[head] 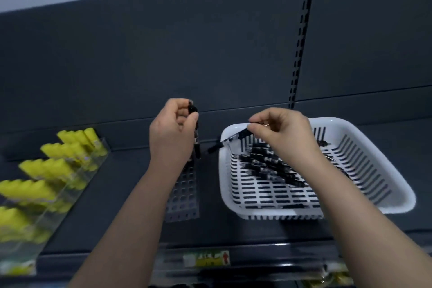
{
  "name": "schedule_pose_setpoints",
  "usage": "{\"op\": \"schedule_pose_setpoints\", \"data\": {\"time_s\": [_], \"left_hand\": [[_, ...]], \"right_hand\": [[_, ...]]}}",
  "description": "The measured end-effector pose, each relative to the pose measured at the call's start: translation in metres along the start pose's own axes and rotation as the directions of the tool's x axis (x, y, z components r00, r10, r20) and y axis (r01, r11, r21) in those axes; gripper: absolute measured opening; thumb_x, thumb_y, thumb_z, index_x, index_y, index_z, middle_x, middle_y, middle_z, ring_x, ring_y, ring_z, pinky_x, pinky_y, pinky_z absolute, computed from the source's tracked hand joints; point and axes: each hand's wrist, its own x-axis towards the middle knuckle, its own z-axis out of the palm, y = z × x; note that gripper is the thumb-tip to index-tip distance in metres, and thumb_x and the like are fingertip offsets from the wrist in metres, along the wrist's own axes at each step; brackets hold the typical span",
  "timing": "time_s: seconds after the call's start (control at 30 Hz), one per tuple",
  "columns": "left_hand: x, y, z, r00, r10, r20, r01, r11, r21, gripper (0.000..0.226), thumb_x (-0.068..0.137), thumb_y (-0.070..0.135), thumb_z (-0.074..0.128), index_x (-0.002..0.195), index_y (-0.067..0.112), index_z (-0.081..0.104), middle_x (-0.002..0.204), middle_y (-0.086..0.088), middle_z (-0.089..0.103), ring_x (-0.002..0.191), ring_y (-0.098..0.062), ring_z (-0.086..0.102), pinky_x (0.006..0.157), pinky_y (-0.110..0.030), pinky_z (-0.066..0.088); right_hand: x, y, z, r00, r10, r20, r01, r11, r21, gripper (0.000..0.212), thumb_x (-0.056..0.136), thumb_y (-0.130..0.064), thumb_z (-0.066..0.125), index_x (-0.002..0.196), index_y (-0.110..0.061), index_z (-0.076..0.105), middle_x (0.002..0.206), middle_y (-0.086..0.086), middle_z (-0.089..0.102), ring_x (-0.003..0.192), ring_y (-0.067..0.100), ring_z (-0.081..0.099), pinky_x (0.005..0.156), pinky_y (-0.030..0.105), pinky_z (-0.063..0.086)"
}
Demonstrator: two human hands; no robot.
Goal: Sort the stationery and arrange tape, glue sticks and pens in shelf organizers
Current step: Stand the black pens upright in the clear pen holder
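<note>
black pens (268, 163) lie in the white basket (397, 203) at centre right; our right hand (285, 133) pinches one over its rim, our left hand (171, 131) grips another upright, likely to slot it into the perforated organizer (184, 196) below.

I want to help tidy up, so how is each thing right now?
white basket, on the shelf, holding piled black pens.
left hand, gripping an upright black pen.
right hand, pinching a tilted pen over the basket's rim.
glue sticks, standing in rows in a clear organizer.
grid pen holder, beneath the upright pen.
</note>
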Motion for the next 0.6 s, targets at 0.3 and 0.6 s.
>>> {"op": "schedule_pose_setpoints", "data": {"time_s": [0.3,0.6], "left_hand": [[-0.002,-0.068,-0.059,0.998,-0.024,-0.062,0.037,0.975,0.220,0.019,0.088,0.019,0.065,0.106,0.025,0.060,0.083,0.018,0.055,0.070,0.004,0.056,0.069,-0.021,0.042],[0.003,-0.100,-0.057,1.000,-0.009,-0.014,0.011,0.991,0.130,0.018,0.087,0.019,0.067,0.104,0.025,0.061,0.084,0.024,0.055,0.079,0.005,0.058,0.071,-0.002,0.039]], "right_hand": [[0.003,-0.014,0.074,0.988,0.031,0.149,-0.018,0.996,-0.087,0.021,0.078,-0.016,0.076,0.083,-0.034,0.068,0.077,-0.004,0.066,0.063,0.006,0.058,0.059,0.005,0.042],[0.002,-0.026,0.108,1.000,-0.014,0.022,0.015,1.000,-0.011,0.020,0.077,-0.016,0.076,0.084,-0.032,0.067,0.076,-0.013,0.065,0.069,-0.002,0.059,0.070,0.009,0.048]]}}
